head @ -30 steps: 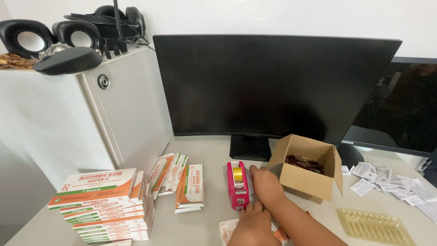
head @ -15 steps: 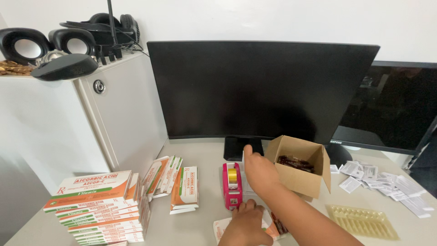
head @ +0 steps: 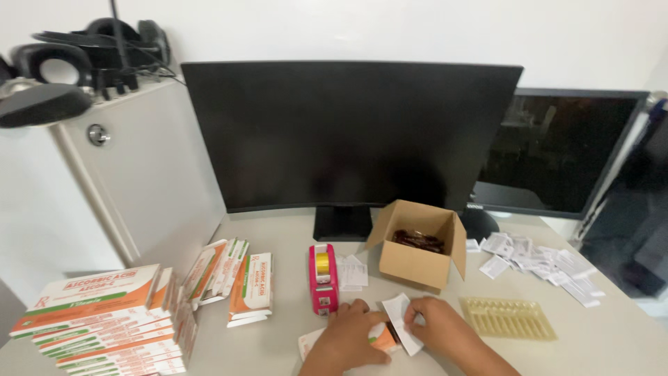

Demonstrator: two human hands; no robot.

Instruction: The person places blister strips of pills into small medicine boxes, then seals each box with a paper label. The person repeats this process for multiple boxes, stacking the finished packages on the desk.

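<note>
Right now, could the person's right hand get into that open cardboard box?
Probably yes: the right hand lies just in front of the cardboard box, whose flaps stand open, with nothing between. It holds a white paper slip, though.

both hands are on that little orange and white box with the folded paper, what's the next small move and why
Probably tuck the folded white leaflet into the open end of the small orange and white box. The left hand grips the box from above, the right hand pinches the leaflet right at the box's end, and the paper looks mostly outside it.
</note>
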